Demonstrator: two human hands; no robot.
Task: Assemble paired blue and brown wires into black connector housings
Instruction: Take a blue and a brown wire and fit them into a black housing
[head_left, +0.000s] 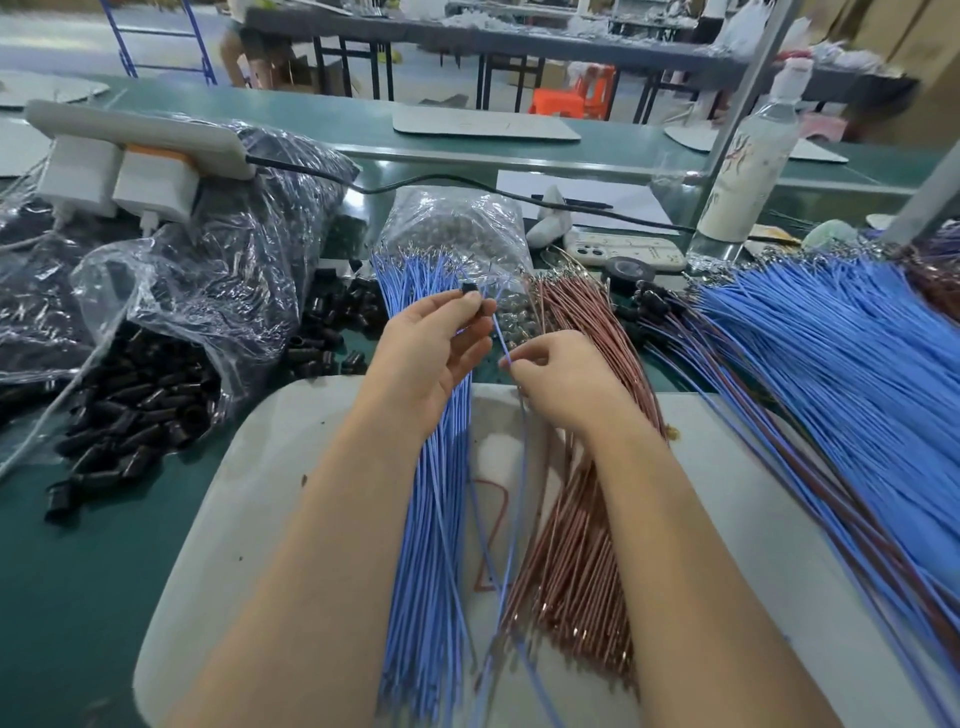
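Observation:
My left hand (431, 353) pinches a small black connector housing (470, 289) between thumb and fingertips, raised above the bundle of loose blue wires (431, 545). My right hand (561, 379) pinches a single blue wire (500, 332) near its tip; the tip points up toward the housing, a short way from it. A bundle of brown wires (576, 561) lies to the right of the blue ones, on a grey mat (249, 493). Loose black housings (135, 415) spill from a clear plastic bag at the left.
A large pile of assembled blue and brown wire pairs (831, 374) fans out at the right. A clear bag of metal parts (462, 234), a phone (623, 254), a tape roll (628, 270) and a bottle (748, 171) stand behind. A power strip (130, 156) sits on bags at the left.

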